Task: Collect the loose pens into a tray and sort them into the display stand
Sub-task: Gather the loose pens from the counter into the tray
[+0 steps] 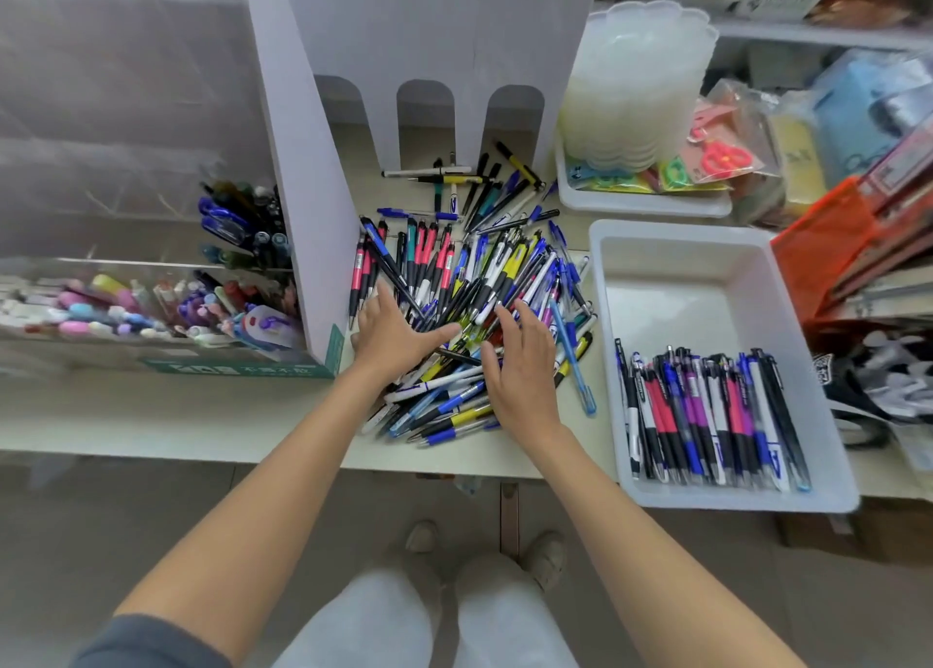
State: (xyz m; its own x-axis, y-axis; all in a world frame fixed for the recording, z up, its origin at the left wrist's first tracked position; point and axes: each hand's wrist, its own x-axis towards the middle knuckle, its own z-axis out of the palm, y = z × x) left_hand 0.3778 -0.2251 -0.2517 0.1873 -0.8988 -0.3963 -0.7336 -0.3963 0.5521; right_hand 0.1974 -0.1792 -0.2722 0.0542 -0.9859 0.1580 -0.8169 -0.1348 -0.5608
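Several white characters are showing on the green label (242,367) at the foot of the white display stand (313,162), too blurred for reading. I am resting my left hand (399,336) and right hand (520,364) on the pile of loose pens (479,273) before it, fingers almost straight, gripping nothing. I am judging this as the collecting step: next, scooping a bundle into the white tray (707,283), where collected pens (707,415) are lying.

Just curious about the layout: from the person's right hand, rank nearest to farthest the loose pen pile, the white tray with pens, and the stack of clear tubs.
1. loose pen pile: under the right hand, touching it.
2. white tray: beside it, to the right.
3. stack of clear tubs: at the back, right side.
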